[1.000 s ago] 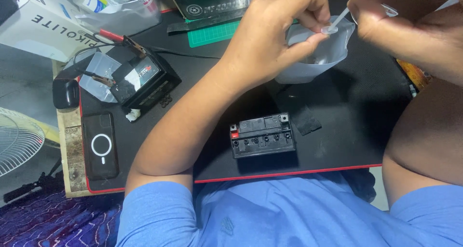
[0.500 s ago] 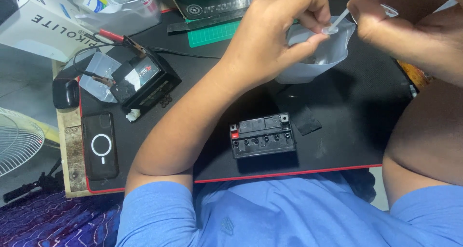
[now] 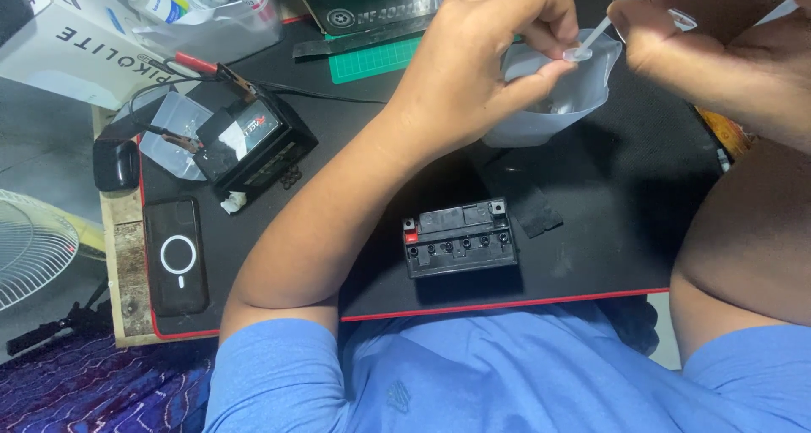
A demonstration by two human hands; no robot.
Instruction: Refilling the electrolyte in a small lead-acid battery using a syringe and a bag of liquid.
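Black mat [image 3: 625, 230]: hands [image 3: 473, 70] hold cup [image 3: 549, 103] above battery [image 3: 459, 239].

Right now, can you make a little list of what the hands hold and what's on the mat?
left hand: holds clear cup
right hand: holds thin clear tool over the cup
mat: black, red edge
battery: mid mat, open caps on top
second battery: left, clips attached
phone: left edge, face down
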